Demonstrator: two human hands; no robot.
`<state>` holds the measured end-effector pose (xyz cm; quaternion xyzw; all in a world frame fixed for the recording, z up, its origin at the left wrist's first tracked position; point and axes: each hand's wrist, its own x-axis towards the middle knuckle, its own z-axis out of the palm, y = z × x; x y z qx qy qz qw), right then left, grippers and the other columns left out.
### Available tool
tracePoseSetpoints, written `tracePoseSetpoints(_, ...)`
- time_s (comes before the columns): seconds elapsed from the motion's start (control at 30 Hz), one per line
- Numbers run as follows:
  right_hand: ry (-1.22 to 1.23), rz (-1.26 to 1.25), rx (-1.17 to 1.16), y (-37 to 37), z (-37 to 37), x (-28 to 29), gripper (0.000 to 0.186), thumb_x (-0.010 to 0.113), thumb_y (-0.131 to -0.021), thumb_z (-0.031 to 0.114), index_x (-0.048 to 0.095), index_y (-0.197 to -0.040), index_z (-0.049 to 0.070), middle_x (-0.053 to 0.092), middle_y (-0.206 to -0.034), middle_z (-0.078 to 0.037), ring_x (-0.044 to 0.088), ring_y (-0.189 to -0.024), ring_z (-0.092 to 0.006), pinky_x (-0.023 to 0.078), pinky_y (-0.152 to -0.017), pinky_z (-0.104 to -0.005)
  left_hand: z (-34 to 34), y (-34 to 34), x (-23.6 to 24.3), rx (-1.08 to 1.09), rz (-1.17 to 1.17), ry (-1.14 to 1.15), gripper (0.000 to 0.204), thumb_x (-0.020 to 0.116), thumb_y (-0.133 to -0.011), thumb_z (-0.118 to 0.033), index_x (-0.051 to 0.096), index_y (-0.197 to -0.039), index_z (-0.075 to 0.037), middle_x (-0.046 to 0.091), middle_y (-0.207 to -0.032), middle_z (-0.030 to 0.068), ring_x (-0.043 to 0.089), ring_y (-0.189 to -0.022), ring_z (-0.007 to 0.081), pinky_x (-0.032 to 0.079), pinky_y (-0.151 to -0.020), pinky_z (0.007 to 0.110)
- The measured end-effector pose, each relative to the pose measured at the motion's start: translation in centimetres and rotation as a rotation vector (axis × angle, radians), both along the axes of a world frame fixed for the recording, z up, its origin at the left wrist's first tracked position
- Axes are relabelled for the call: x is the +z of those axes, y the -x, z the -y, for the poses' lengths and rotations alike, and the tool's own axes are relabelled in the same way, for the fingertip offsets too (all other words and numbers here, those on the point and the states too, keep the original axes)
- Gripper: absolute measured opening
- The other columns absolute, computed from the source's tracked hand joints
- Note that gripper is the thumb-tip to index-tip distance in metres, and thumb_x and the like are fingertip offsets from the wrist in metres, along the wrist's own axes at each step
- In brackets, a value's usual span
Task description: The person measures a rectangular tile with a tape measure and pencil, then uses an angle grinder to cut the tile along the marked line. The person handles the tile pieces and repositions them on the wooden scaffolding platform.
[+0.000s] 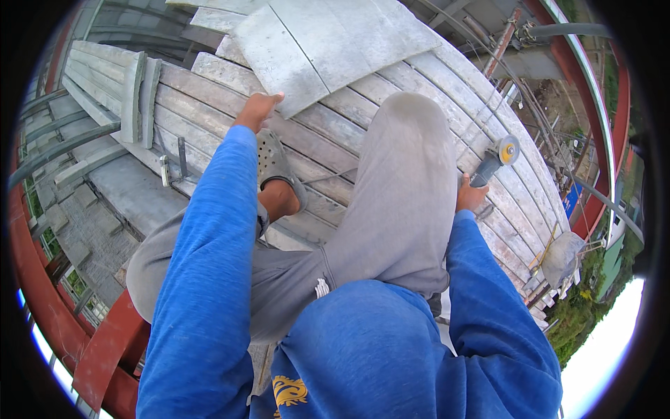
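At the near left edge of a flat grey board point(335, 42), my left hand point(258, 112) is closed on the rim, a fingertip lying on top and the other fingers largely hidden. A dark straight line crosses the board from its far edge to its near edge. Off to the right, my right hand point(472, 194) is wrapped round the body of an angle grinder point(488, 167). The grinder's yellow-centred disc point(509, 149) points away from me, apart from the board. Whether the disc spins cannot be made out.
Grey planks point(328, 129) with narrow gaps form the platform under my clog point(273, 162). Short loose planks point(132, 98) lie at the left. Red steel beams point(42, 293) curve along both sides. Rods and cables point(551, 133) hang right of the platform, near a stained grey lump point(562, 258).
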<state>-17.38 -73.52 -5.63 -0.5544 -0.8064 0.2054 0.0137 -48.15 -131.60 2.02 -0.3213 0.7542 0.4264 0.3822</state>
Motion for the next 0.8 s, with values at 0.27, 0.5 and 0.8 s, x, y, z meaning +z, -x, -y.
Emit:
tracePoseSetpoints(0.27, -0.311, -0.342, 0.148, 8.5, 2.3, 5.5, 0.06, 0.075, -0.102, 0.048, 0.069, -0.13, -0.005, 0.074, -0.118, -0.02, 0.071, -0.102, -0.0318, 0.055, -0.094, -0.0448, 2.1, 0.3, -8.4, 0.683, -0.097, -0.161, 0.076, 0.085, -0.095, -0.034, 0.056, -0.151, 0.008, 0.057, -0.157, 0.0247, 0.056, -0.142, 0.0405, 0.044, -0.116, 0.055)
tracePoseSetpoints(0.5, 0.908, -0.191, 0.442, 27.2, 7.9, 8.7, 0.065, 0.076, -0.101, 0.051, 0.069, -0.131, -0.006, 0.073, -0.123, -0.019, 0.071, -0.108, -0.0252, 0.059, -0.087, -0.0368, -1.2, 3.0, -7.1, 0.714, -0.4, -0.157, 0.068, 0.09, -0.091, -0.027, 0.063, -0.141, 0.01, 0.066, -0.147, 0.0244, 0.063, -0.133, 0.0387, 0.044, -0.117, 0.05)
tracePoseSetpoints(0.8, 1.22, -0.098, 0.231, 37.8, 16.6, 4.1, 0.088, 0.074, -0.105, 0.043, 0.034, -0.16, -0.012, 0.045, -0.16, -0.036, 0.055, -0.143, -0.0494, 0.049, -0.12, -0.0572, 0.7, 7.6, -7.3, 0.815, -0.332, -0.312, 0.069, 0.094, -0.086, -0.02, 0.063, -0.139, 0.011, 0.069, -0.141, 0.0238, 0.068, -0.126, 0.0402, 0.052, -0.109, 0.056)
